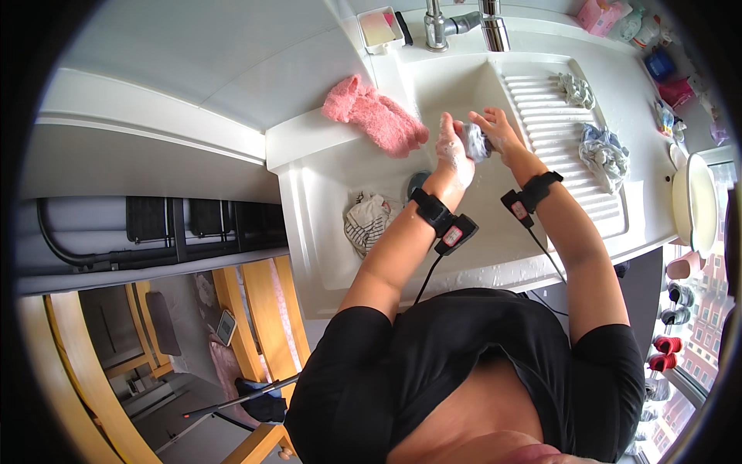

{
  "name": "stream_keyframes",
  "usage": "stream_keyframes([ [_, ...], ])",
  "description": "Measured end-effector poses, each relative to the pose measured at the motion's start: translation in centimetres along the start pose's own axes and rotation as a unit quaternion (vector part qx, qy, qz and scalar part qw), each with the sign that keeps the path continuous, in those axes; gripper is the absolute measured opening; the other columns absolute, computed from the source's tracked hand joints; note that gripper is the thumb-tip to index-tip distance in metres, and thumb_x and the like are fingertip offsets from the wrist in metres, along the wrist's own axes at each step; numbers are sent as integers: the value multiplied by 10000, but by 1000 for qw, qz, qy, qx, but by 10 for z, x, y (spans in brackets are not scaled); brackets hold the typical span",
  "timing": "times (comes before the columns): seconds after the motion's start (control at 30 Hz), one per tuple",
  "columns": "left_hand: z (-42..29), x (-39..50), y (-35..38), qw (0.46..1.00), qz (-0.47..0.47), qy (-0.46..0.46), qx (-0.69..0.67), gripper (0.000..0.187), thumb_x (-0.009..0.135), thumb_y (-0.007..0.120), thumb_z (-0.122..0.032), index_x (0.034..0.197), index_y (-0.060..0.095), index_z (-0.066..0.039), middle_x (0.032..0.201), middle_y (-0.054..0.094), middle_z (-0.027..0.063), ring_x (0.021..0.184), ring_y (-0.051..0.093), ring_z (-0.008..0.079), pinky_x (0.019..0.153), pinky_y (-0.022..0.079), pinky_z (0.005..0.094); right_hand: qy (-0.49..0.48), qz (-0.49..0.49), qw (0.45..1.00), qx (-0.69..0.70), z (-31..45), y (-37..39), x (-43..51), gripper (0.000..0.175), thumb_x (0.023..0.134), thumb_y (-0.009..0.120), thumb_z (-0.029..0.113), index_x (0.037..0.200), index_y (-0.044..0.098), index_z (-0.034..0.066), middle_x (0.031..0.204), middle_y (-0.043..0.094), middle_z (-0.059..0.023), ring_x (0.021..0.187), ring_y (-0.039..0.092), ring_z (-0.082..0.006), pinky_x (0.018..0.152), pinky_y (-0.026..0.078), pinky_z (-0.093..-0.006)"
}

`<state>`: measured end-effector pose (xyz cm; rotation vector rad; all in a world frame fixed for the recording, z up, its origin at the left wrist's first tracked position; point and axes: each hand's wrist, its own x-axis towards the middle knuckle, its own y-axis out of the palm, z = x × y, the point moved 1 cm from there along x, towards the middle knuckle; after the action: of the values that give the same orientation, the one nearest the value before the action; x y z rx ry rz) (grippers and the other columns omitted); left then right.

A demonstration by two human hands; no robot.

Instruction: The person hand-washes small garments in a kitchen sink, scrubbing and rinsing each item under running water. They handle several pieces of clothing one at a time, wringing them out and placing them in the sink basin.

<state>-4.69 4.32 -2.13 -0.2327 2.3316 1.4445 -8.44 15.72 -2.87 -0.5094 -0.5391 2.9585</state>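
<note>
A wet grey-and-white cloth point(476, 142) is bunched between my two hands above the white laundry sink point(493, 232). My left hand point(454, 151), covered in soap suds, grips its left side. From the right, my right hand point(499, 133) holds it between thumb and palm, the other fingers partly spread. Just left of my left hand, a fluffy pink cloth point(377, 119) drapes over a ledge of the sink. A striped white cloth point(368, 220) lies in the basin beyond my left forearm. The round drain point(417, 181) is partly hidden by my left wrist.
A ribbed washboard point(545, 124) at the right carries two crumpled wet cloths, one small point(576, 91), one larger point(604, 155). Behind stand a chrome faucet point(436, 26) and a soap dish point(379, 30). A cream basin point(694, 203) leans at the right. Cables hang from both wrist straps.
</note>
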Motion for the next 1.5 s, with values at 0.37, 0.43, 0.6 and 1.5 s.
stream_keyframes([
  [0.37,-9,-20,4,976,58,-11,211,435,864,444,-358,1167,418,-47,1202,445,91,1132,397,226,955,292,390,46,50,941,331,14,-10,-34,249,790,609,211,916,466,49,819,528,-54,713,545,-168,560,496,-318],
  [0.43,-10,-16,-10,955,-49,28,290,443,849,465,-378,1174,424,-80,1197,453,68,1122,406,226,954,288,415,94,0,932,349,11,-12,-25,257,784,614,236,892,481,45,800,532,-59,684,547,-168,549,493,-318],
  [0.6,1,15,-45,953,227,-194,-44,493,816,490,-457,1171,419,-121,1160,471,71,1060,460,228,901,363,422,-26,209,937,279,15,15,-53,194,780,550,227,831,560,40,877,538,-66,776,547,-172,607,478,-263],
  [1.5,22,-17,-31,983,22,-150,107,430,859,338,-440,1124,465,-127,1105,503,30,986,505,190,815,421,343,-327,-179,923,-99,28,30,-77,145,711,553,212,643,565,85,703,530,-91,672,541,-299,591,452,-384],
])
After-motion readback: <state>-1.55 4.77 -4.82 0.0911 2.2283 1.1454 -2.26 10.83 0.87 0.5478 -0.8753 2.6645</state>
